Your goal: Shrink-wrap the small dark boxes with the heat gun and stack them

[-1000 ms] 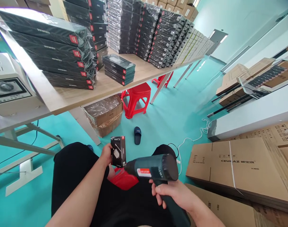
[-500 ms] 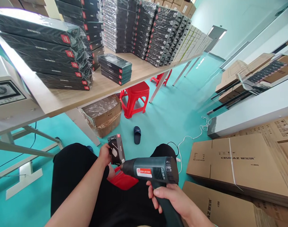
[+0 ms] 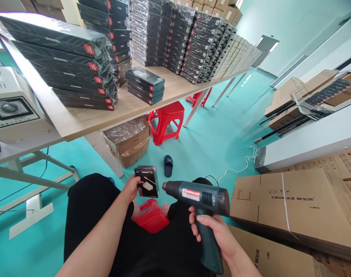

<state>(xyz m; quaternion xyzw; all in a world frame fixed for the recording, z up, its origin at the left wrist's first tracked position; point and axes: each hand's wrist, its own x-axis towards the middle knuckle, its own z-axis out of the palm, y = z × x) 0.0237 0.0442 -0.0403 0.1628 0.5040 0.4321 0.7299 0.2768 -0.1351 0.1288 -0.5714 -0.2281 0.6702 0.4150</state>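
Observation:
My left hand (image 3: 132, 187) grips a small black box (image 3: 148, 182) by its left side, above the floor between my knees. A white device is printed on the face of the box. In my right hand (image 3: 211, 227) is a dark green heat gun (image 3: 204, 196), with my fingers around its handle. Its nozzle points left toward the box, with a gap between them. Below the box a red stool seat (image 3: 152, 217) shows between my legs.
A wooden table (image 3: 91, 121) carries stacks of dark wrapped boxes (image 3: 68, 69) and a short stack of smaller boxes (image 3: 145, 85). Below stand a carton (image 3: 135, 148) and a red stool (image 3: 166, 119). Large flat cartons (image 3: 293, 204) lie at right; a slipper (image 3: 168, 165) is on the floor.
The heat gun has moved up and to the right, its nozzle farther from the box. My left hand has turned the box slightly and shifted it right. The view has shifted a little.

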